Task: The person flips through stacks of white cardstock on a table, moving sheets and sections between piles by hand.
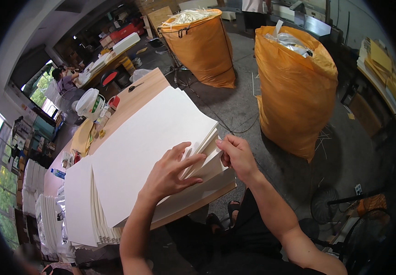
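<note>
The workpiece is a broad stack of white sheets, lying on the wood-coloured tabletop directly in front of the operator. Its working edge is the one on the operator's right, where several upper sheets stand parted from those below.

Left hand: fingers spread, palm turned toward the parted edge, fingertips at the raised sheets. From where I stand, I cannot tell how firmly they touch. Right hand: thumb extended over curled fingers, pinching the sheet edge near the corner. The number of sheets in the pinch cannot be determined.

Adjacent items, left side: a second stack of pale sheets sits beside the main one, its layers slightly fanned. A small bottle with a blue label is located beyond it. Toward the far end are a white bucket and a pair of dark scissors.

Floor area, right side: two tall orange sacks are positioned apart from each other. The farther sack is heaped with white strips; the nearer sack contains crumpled, clear-looking plastic. In the left background, a co-worker is at another table.
</note>
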Motion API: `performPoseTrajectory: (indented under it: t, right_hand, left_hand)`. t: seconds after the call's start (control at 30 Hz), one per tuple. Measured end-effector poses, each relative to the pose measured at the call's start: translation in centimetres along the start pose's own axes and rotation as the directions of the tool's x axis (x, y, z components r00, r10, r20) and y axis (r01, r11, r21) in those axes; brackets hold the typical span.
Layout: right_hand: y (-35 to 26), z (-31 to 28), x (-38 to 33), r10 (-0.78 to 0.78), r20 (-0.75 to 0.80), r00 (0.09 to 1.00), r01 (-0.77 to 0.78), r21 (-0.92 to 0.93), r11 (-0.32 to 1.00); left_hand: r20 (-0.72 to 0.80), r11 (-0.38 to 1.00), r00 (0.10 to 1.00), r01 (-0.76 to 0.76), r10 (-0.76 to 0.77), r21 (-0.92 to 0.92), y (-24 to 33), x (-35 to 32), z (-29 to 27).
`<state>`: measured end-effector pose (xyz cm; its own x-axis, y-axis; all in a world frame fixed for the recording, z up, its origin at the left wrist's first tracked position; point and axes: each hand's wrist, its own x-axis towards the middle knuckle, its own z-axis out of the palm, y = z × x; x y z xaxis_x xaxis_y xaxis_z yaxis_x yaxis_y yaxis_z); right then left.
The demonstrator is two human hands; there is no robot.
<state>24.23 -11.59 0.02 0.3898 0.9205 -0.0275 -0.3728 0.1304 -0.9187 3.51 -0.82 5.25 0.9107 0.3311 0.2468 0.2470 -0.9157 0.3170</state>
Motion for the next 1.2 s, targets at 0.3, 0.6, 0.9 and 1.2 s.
performPoseTrajectory:
  t: [0.3,0.6,0.9,1.2]
  right_hand:
    - [-0.1,-1.2,-0.1,0.017,0.067,0.998,-0.013,-0.060,0.998]
    - [1.7,-0.1,0.2,-0.376,0.004,0.927,0.338,-0.448,0.828]
    - [0.2,-0.5,0.2,0.019,0.065,0.998,-0.020,0.024,0.999]
    - [0.9,-0.8,0.0,-0.187,0.009,0.982,0.186,-0.158,0.970]
  left_hand:
    - [0.064,0.998,0.998,0.026,-0.022,-0.058,0.2,0.5,-0.8]
    - [0.008,0.997,0.999,-0.039,0.038,0.068,-0.6,0.0,0.6]
    - [-0.026,1.000,1.000,0.000,0.000,-0.006,0.4,-0.1,0.5]
    - [-0.070,0.998,0.996,0.054,-0.057,-0.044,0.4,-0.1,0.7]
